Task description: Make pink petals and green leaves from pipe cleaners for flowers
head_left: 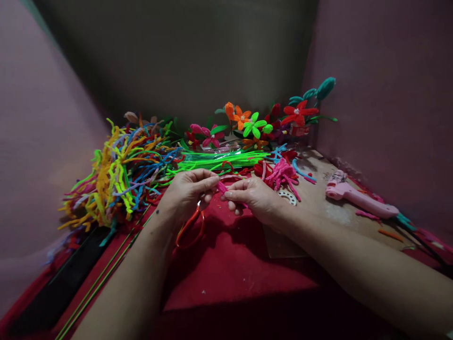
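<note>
Between my two hands is a short pink pipe cleaner [222, 187], held above the red cloth. My left hand [191, 191] pinches its upper left end between thumb and fingertips. My right hand [255, 196] grips the lower right part, with thumb and index finger pressed together and the other fingers curled. The fingers hide much of the piece. Below my left hand lies a pair of scissors with orange-red handles [191, 231], its blades mostly covered by the hand. Just beyond my right hand sits a heap of bent pink pipe cleaners [282, 174].
A large tangle of coloured pipe cleaners [120, 174] fills the left. Bright green pipe cleaners [219, 160] lie behind my hands, with fuzzy flowers [253, 125] at the back. On a brown board [339, 217] at right rests a pink glue gun [361, 198]. Thin green sticks [106, 274] lie left.
</note>
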The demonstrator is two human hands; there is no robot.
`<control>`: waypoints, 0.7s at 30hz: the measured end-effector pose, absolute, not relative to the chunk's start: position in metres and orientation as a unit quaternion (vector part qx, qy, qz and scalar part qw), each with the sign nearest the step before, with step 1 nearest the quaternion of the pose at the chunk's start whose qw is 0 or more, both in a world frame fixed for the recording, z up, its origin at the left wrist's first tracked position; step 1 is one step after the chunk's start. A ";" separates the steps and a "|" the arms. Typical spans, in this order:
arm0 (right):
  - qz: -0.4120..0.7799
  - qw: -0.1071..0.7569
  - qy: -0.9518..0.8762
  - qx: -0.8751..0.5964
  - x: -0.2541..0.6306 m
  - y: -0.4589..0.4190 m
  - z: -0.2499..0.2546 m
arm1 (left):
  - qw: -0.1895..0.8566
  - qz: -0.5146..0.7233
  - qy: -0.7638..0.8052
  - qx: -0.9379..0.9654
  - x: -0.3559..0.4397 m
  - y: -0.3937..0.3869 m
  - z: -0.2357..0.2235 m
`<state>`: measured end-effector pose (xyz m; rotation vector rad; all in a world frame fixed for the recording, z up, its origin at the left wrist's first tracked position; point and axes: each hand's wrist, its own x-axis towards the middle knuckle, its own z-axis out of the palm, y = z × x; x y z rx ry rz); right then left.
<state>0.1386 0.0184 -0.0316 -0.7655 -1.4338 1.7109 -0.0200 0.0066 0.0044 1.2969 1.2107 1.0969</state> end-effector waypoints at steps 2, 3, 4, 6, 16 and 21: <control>0.675 0.370 -0.561 -0.305 0.139 0.019 -0.031 | 0.510 0.456 0.499 0.532 -0.021 0.008 0.001; 0.675 0.367 -0.562 -0.307 0.139 0.019 -0.031 | 0.503 0.460 0.502 0.533 -0.022 0.009 0.000; 0.672 0.369 -0.563 -0.309 0.139 0.019 -0.031 | 0.496 0.462 0.505 0.533 -0.022 0.010 -0.002; 0.655 0.381 -0.574 -0.311 0.138 0.019 -0.032 | 0.500 0.459 0.508 0.531 -0.021 0.011 -0.004; 0.622 0.395 -0.586 -0.337 0.135 0.019 -0.038 | 0.464 0.410 0.540 0.570 -0.016 0.010 -0.006; 0.684 0.385 -0.544 -0.295 0.137 0.019 -0.033 | 0.468 0.370 0.544 0.590 -0.020 0.011 -0.003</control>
